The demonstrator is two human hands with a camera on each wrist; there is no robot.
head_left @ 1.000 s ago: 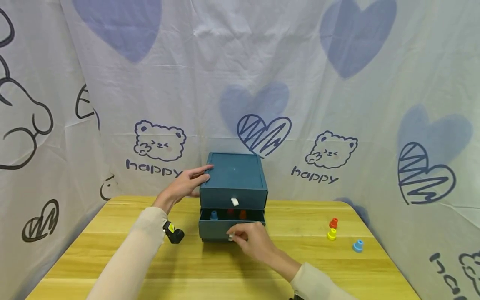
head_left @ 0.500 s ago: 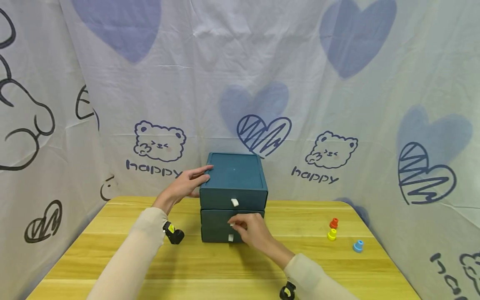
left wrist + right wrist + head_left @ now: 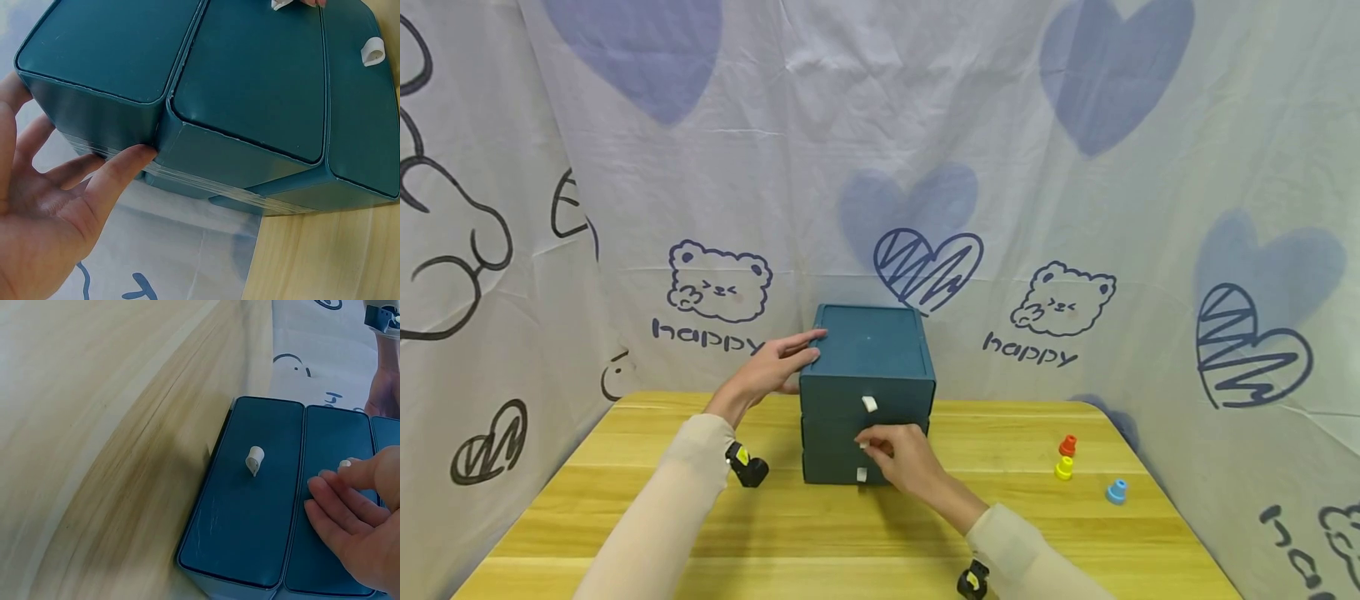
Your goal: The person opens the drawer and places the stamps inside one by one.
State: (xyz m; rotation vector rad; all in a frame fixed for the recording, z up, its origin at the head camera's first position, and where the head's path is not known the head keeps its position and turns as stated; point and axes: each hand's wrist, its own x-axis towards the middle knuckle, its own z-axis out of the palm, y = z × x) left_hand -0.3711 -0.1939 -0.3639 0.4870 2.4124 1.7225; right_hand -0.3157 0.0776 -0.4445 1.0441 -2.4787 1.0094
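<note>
Head view: teal drawer box (image 3: 867, 367) stands at the back middle of the table (image 3: 625, 517), all three drawers closed. Left hand (image 3: 769, 371) rests flat against the box's top left edge, fingers straight. Right hand (image 3: 901, 461) at the middle drawer front, fingers lightly bent, touching it. Three small pegs (image 3: 1064, 458) lie well apart to the right.

Left wrist view: left hand fingers (image 3: 119, 172) spread on the box (image 3: 250, 106) side.

Right wrist view: right hand (image 3: 359, 519) fingertips rest on the middle drawer, beside the bottom drawer's white tab (image 3: 254, 460).
</note>
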